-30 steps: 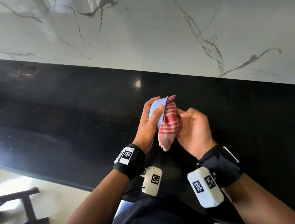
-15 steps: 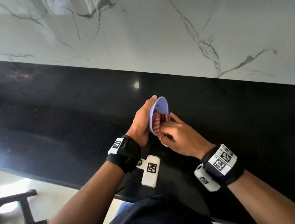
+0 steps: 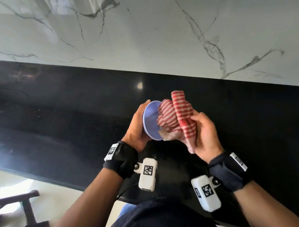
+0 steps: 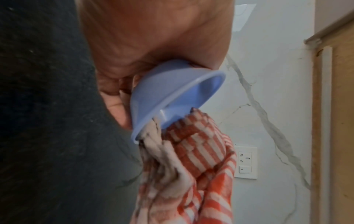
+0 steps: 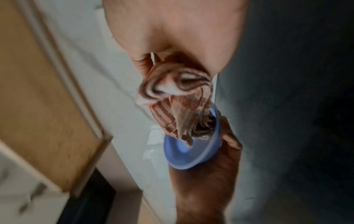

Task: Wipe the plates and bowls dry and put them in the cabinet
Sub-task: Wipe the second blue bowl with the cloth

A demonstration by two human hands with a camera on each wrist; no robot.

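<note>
A small light-blue bowl is held on its side above the black counter, its mouth facing right. My left hand grips it from behind, fingers curled round its base and rim. The same bowl shows in the left wrist view, and the bowl again in the right wrist view. A red-and-white striped cloth is bunched in my right hand, and one end of it lies inside the bowl. The cloth hangs out of the bowl's mouth. The cloth is pinched in my right hand's fingers.
The black stone counter runs across in front of me, backed by a white marble wall. A wooden cabinet edge and a wall socket are to the side. A dark chair stands at the lower left, off the counter.
My right hand has drawn back to the right, pulling most of the cloth out of the bowl. The bowl's mouth has turned more toward the camera. Both hands have stayed at the same spot above the counter.
</note>
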